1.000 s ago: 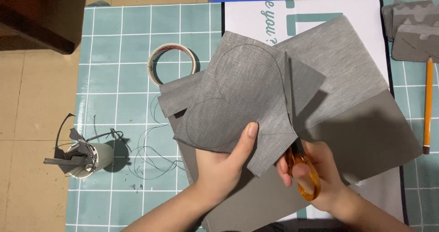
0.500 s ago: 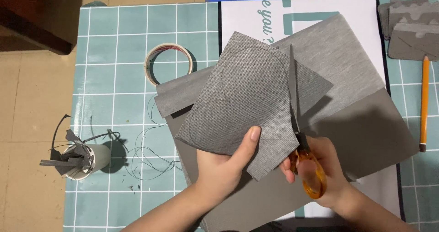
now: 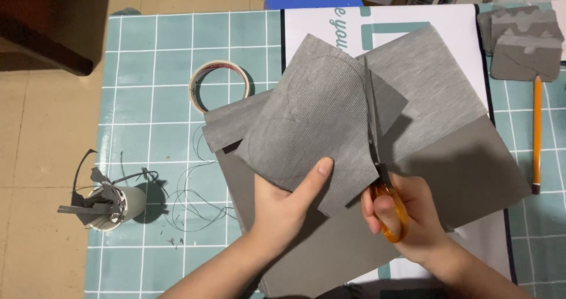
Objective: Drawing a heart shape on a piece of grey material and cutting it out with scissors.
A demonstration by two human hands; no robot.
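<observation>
Left hand (image 3: 283,207) pinches the grey fabric piece (image 3: 321,128) by its lower edge, thumb on top. Right hand (image 3: 407,216) is wrapped around orange-handled scissors (image 3: 383,181), blades slicing up the fabric's right side. Beyond, a tape roll (image 3: 219,87) on the teal cutting mat (image 3: 153,69).

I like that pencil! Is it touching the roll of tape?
Apart. The head view shows the orange pencil at the mat's right edge and the tape roll far left, grey fabric between.

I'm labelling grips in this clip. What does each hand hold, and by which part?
The left hand pinches the grey fabric piece at its lower edge. The right hand holds the orange-handled scissors by the handle loops.
</observation>
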